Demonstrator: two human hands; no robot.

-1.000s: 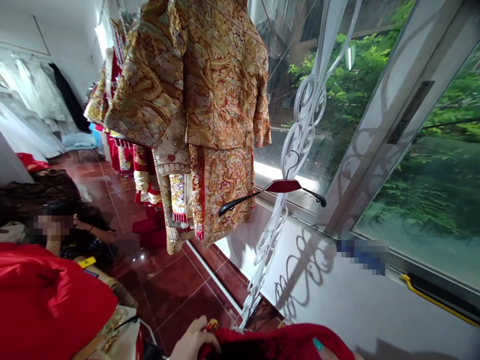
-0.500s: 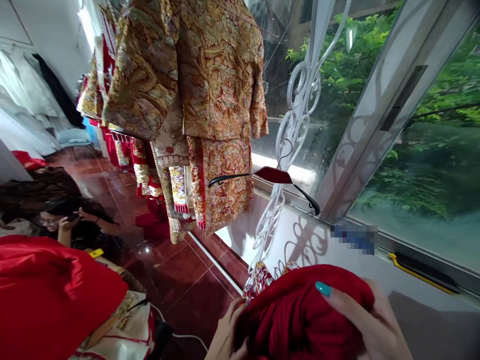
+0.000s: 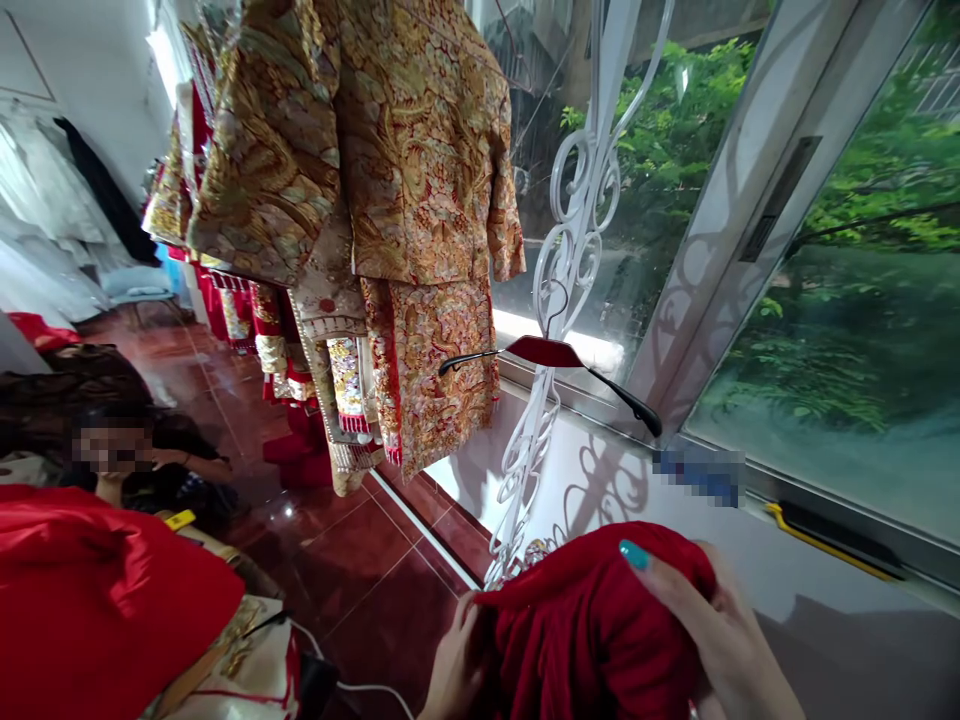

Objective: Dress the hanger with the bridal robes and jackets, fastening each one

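Observation:
Dark red cloth [image 3: 585,630], gathered into thick folds, fills the bottom centre-right of the head view, and both hands grip it. My left hand [image 3: 461,655] pinches its left edge, pulling a fold taut. On the other side my right hand [image 3: 705,625] wraps round the bunch, thumb with a teal nail on top and the other fingers hidden behind. Just beyond the cloth a hanger with a red centre and dark arms [image 3: 544,351] hangs from the white scrolled metal rack [image 3: 562,270]. What garment the cloth belongs to cannot be made out.
Gold brocade garments [image 3: 427,150] hang left of the rack. Windows stand along the right, a black and yellow object [image 3: 832,540] on the sill. Bright red fabric [image 3: 105,590] lies lower left over other clothes; behind it a person [image 3: 172,470] crouches on the tiled floor.
My left hand has drawn the cloth's left edge out into a tighter fold. The red bunch has shifted slightly left in view. The hanger has turned a little, and the crouching person's hands have moved.

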